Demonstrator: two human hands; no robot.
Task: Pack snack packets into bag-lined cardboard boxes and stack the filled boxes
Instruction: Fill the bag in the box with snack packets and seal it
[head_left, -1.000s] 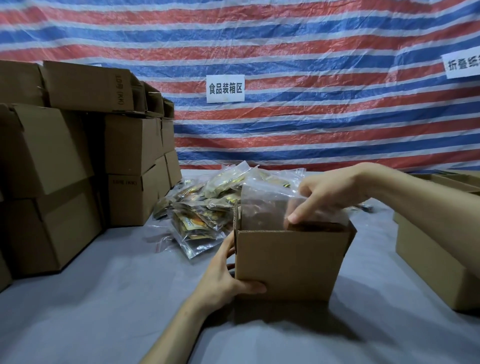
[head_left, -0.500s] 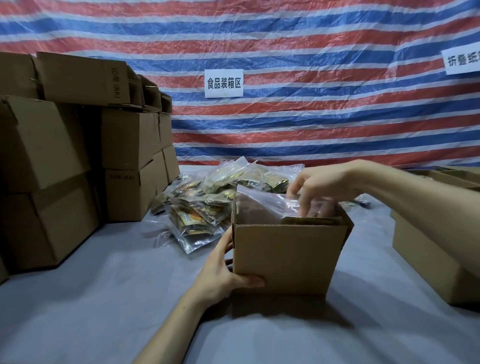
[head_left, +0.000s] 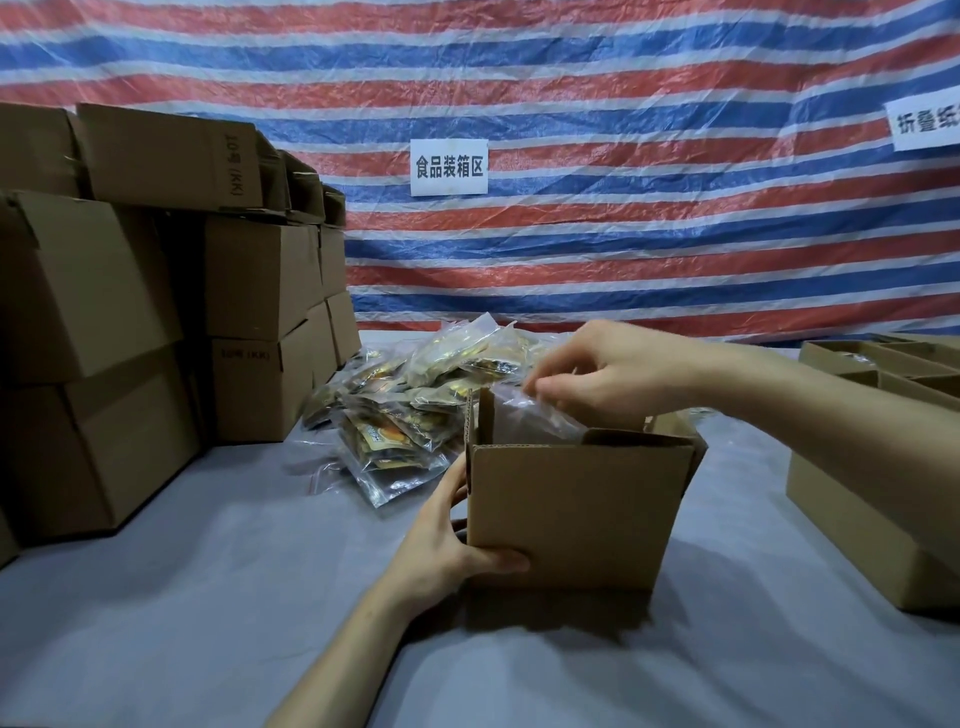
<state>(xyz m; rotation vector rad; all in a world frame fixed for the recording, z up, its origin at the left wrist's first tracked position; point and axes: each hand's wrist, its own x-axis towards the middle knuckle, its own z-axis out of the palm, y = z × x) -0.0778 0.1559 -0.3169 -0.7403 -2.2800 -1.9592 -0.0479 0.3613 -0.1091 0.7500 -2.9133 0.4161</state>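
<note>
Open cardboard box (head_left: 571, 514) stands upright on the grey cloth (head_left: 208, 597), mouth up. Left hand (head_left: 447, 545) clasps its near-left corner, thumb across the matte front. Right hand (head_left: 608, 374) pinches the crinkly clear bag liner (head_left: 524, 415) above the rim. Glossy snack packets (head_left: 400, 415) are heaped just beyond the fingers.

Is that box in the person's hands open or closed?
Open: the cardboard box has its flaps up, and the clear bag sticks out.

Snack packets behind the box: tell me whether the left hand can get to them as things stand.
Probably yes, once it lets go. The left hand has its grip on the box; the snack packets lie just beyond it, with nothing between.
</note>
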